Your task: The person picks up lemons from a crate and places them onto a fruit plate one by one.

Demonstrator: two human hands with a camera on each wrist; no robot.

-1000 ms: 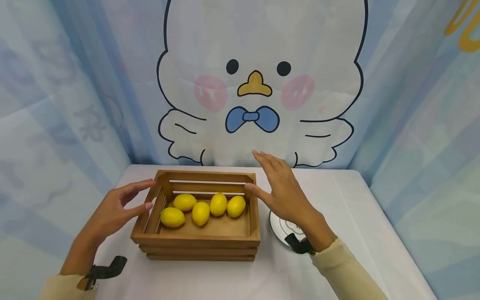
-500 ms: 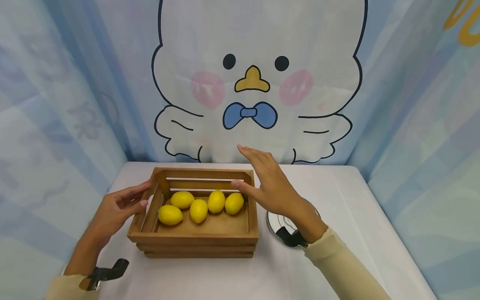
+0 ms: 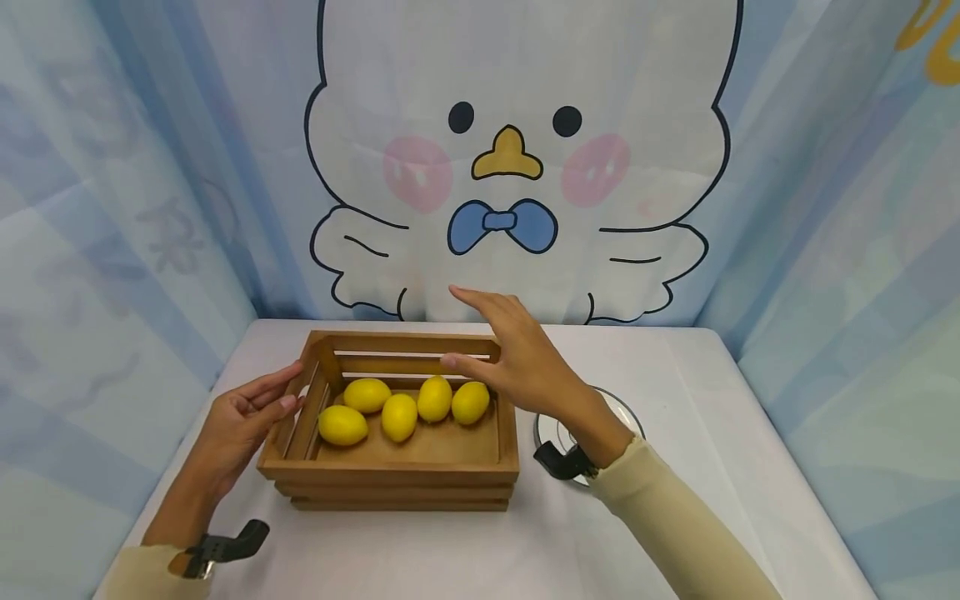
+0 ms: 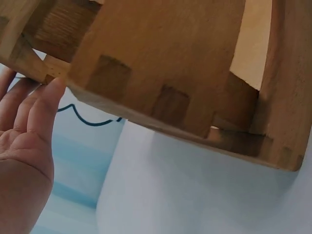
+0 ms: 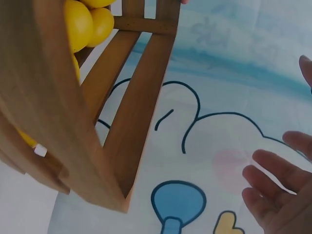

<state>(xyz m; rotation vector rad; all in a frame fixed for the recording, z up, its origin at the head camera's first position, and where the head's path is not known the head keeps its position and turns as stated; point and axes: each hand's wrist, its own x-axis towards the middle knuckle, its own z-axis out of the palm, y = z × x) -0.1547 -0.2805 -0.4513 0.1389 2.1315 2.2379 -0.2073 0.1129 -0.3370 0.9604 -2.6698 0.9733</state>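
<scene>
In the head view a slatted wooden crate [image 3: 390,487] stands on the table with several yellow lemons [image 3: 399,417] lying inside. My left hand [image 3: 236,433] is at the crate's left end. In the left wrist view its fingertips [image 4: 54,87] touch the crate's edge, the fingers fairly straight. Over the crate's right end hovers my right hand [image 3: 525,358], thumb spread from the fingers, nothing held. The right wrist view shows the right hand [image 5: 287,195] apart from the crate [image 5: 131,126], with lemons [image 5: 80,24] seen through the slats.
A round, glass-like disc [image 3: 553,429] lies right of the crate, partly hidden beneath my right wrist. The table [image 3: 675,375] has a white cover. Behind it hangs a curtain [image 3: 652,167] with a cartoon bird; blue curtains flank both sides.
My right hand has moved left, from beside the crate to over its right end. My left hand has closed in on the crate's left end. The lemons lie as before.
</scene>
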